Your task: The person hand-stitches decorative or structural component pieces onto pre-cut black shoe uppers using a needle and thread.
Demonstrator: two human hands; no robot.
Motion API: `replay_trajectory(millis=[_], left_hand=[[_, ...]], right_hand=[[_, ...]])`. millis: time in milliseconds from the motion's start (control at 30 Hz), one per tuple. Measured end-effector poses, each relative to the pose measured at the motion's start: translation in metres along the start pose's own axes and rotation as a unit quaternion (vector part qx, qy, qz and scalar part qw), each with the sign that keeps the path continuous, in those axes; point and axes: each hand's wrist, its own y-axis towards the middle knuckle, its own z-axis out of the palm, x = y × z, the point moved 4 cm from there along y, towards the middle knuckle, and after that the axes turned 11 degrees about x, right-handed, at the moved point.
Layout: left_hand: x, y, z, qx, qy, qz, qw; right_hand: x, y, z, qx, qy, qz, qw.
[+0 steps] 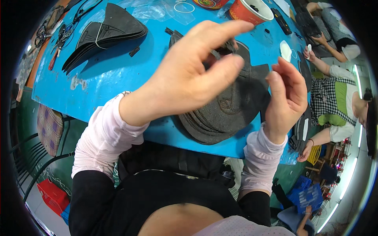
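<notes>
My left hand (193, 69) hovers over a stack of dark grey, felt-like shoe uppers (212, 122). Its thumb and index finger stretch to the right, apart from each other. Behind them the other fingers curl around a small dark thing (226, 49), too hidden to name. To the right of the stack, my right hand (289, 98) is raised with thumb and fingertips drawn close together. Whatever it may pinch does not show. Between the hands, a dark, rounded, blurred patch (254, 96) covers part of the stack.
On the blue table (102, 94), a rubber-banded bundle of grey uppers (110, 29) lies at left, near a small black piece (134, 51). A red paper cup (250, 13) and black cutter (281, 21) stand farther back. Co-workers (332, 102) sit on the right. A chair (49, 129) stands left.
</notes>
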Motion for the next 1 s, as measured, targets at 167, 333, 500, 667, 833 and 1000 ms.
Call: replay_trajectory(millis=[167, 333, 500, 667, 833, 1000], left_hand=[[0.01, -0.013, -0.006, -0.082, -0.279, -0.004, 0.957], [0.013, -0.024, -0.015, -0.1, -0.191, -0.02, 0.976], [0.015, -0.023, -0.01, -0.099, -0.118, 0.019, 0.988], [0.014, -0.021, -0.006, -0.086, -0.151, -0.007, 0.985], [0.011, -0.019, -0.004, -0.08, -0.175, 0.027, 0.981], [0.01, -0.02, -0.005, -0.07, -0.202, 0.013, 0.977]], right_hand=[[0.032, 0.012, 0.059, 0.122, -0.057, -0.115, 0.984], [0.023, 0.011, 0.069, 0.119, 0.017, -0.059, 0.991], [0.016, 0.005, 0.066, 0.109, 0.029, -0.043, 0.993], [0.014, 0.004, 0.063, 0.113, 0.088, -0.023, 0.989], [0.012, 0.006, 0.061, 0.116, 0.15, 0.01, 0.982], [0.006, 0.005, 0.063, 0.15, 0.249, 0.045, 0.956]])
